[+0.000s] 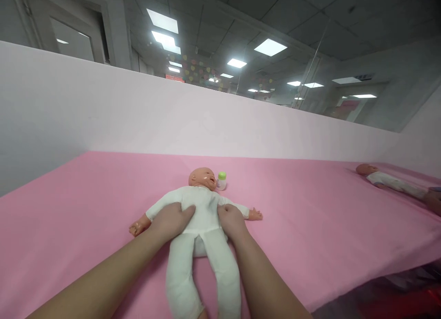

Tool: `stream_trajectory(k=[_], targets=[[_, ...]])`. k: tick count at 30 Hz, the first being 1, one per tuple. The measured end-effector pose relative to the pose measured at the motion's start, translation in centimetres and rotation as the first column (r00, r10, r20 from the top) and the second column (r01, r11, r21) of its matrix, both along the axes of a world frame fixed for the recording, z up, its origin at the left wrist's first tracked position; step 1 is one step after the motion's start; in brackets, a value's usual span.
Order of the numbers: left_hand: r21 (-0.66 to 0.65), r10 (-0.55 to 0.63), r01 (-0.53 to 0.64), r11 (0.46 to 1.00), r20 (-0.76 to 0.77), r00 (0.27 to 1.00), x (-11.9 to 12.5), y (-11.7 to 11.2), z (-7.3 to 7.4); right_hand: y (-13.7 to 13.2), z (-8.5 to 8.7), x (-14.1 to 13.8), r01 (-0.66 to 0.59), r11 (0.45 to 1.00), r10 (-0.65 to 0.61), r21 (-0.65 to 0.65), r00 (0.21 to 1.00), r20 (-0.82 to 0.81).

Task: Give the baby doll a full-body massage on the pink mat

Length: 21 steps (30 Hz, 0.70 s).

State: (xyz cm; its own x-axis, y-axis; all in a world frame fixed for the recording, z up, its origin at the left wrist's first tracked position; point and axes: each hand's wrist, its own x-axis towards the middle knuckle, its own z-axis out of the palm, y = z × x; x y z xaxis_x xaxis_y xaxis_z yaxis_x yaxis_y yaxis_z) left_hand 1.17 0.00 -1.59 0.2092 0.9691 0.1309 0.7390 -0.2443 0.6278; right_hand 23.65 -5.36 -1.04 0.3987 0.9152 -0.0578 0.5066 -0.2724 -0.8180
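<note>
A baby doll point(201, 218) with a white cloth body lies on its back on a pink sheet point(296, 218), head away from me and legs toward me. My left hand point(174, 220) grips the left side of its torso, thumb on the chest and fingers tucked under the side, out of sight. On the opposite side my right hand point(231, 220) clasps the torso the same way, its fingers curled. The doll's arms are spread outward. Beside its head stands a small baby bottle point(222, 181) with a green cap, close to the face.
Another doll point(389, 179) lies at the far right, with part of a person's hand point(433, 202) by its legs. A white wall point(206, 121) with glass above it runs behind the pink surface. Something dark and red shows below the sheet's edge at lower right.
</note>
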Motion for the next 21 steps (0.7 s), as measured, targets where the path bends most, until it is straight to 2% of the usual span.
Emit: stream_trajectory(k=[2,4,6,9,12,15,18,21], targets=[[-0.055,-0.031,0.021,0.998,-0.186,0.982,0.3,-0.9,1.1,-0.1,0.0,0.0,-0.015,1.000,0.014,0.007,0.998,0.063],[-0.031,-0.047,0.039,0.999,-0.330,0.943,0.7,-1.8,2.2,-0.2,0.0,-0.3,-0.043,0.999,0.042,0.002,0.989,0.142],[0.024,-0.035,0.050,0.998,-0.426,0.904,1.0,-2.4,2.9,-0.3,0.1,-0.6,-0.077,0.997,0.080,-0.019,0.970,0.230],[0.085,-0.017,0.067,0.994,-0.486,0.874,1.2,-3.0,3.5,-0.5,0.3,-1.1,-0.123,0.992,0.129,-0.039,0.939,0.320],[0.226,-0.004,0.123,0.966,-0.464,0.886,1.2,-2.8,3.2,-0.9,0.7,-1.3,-0.176,0.984,0.173,-0.029,0.901,0.399],[0.350,-0.029,0.164,0.922,-0.361,0.932,0.8,-1.9,2.2,-1.2,1.3,-1.1,-0.230,0.972,0.217,-0.039,0.831,0.513],[0.345,-0.063,0.145,0.927,-0.239,0.969,0.4,-0.6,0.8,-0.9,2.4,-0.7,-0.232,0.972,0.206,-0.044,0.745,0.634],[0.279,-0.105,0.159,0.947,-0.197,0.975,0.0,0.4,-0.4,0.3,3.7,-0.8,-0.261,0.965,0.163,0.037,0.702,0.693]])
